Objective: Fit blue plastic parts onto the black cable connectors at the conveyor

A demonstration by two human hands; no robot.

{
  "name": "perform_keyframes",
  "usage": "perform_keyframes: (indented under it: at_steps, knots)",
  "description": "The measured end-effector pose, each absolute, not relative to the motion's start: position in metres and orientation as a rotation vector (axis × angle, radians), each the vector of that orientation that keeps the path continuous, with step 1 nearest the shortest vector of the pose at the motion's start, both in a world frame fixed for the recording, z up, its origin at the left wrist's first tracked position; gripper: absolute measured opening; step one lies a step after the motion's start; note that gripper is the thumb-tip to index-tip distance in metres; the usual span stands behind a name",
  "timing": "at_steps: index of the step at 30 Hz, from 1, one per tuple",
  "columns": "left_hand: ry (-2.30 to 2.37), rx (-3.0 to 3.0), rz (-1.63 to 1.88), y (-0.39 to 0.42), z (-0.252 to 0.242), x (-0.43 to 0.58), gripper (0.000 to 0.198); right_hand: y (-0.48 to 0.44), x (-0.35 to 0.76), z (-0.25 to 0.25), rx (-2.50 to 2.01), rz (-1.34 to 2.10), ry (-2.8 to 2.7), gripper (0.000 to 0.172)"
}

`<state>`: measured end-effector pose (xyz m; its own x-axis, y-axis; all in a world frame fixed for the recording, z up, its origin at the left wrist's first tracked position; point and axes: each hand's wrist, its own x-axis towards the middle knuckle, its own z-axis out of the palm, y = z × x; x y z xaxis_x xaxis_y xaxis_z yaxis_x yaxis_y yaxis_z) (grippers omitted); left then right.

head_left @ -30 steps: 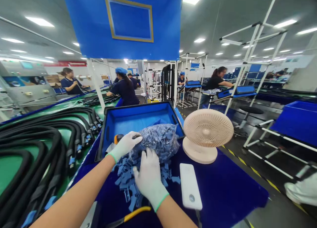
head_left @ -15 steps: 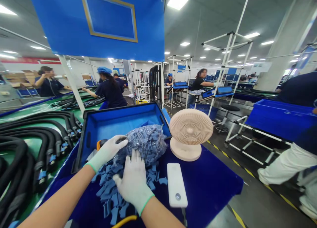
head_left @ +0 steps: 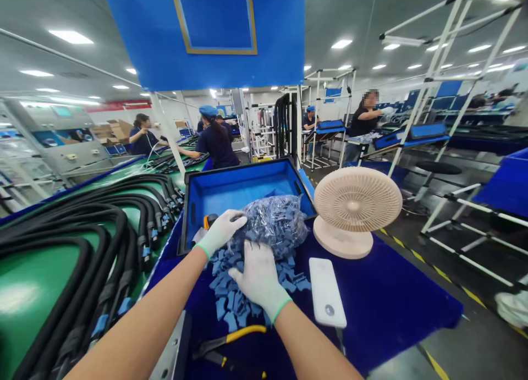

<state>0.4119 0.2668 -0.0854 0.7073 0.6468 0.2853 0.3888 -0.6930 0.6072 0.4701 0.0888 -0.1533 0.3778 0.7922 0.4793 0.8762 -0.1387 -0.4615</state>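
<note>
No legible text, round mark [head_left: 329,309] on device [head_left: 325,282] (unreadable)

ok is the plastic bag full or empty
Not empty: blue pieces show through the bulging plastic bag; exactly how full, I cannot tell.

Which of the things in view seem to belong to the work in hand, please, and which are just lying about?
Likely in use:
clear bag of blue pieces, left hand at its side
loose blue pieces, right hand over them

Apparently just lying about:
yellow-handled pliers
beige fan
white device with a cable
</note>
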Motion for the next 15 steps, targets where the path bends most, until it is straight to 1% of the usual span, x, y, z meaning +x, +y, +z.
perform_keyframes:
  at_steps: [2,6,7,8,12,15]
  knots:
    - [0.796,2.398,0.657,0.265,-0.081,0.411,0.047,0.083,0.466,-0.154,-1.906,-0.147,-1.481,0.071]
    - [0.808,2.415,0.636,0.263,-0.077,0.407,0.046,0.074,0.46,-0.151,-1.811,-0.133,-1.511,0.045]
    - [0.813,2.422,0.632,0.264,-0.078,0.406,0.047,0.075,0.461,-0.149,-1.813,-0.138,-1.491,0.041]
    - [0.817,2.429,0.627,0.266,-0.079,0.406,0.048,0.077,0.463,-0.147,-1.833,-0.146,-1.46,0.042]
    - [0.821,2.458,0.625,0.267,-0.08,0.41,0.049,0.085,0.466,-0.143,-1.931,-0.155,-1.432,0.057]
    - [0.783,2.491,0.687,0.261,-0.07,0.414,0.048,0.08,0.462,-0.146,-1.902,-0.097,-1.555,0.059]
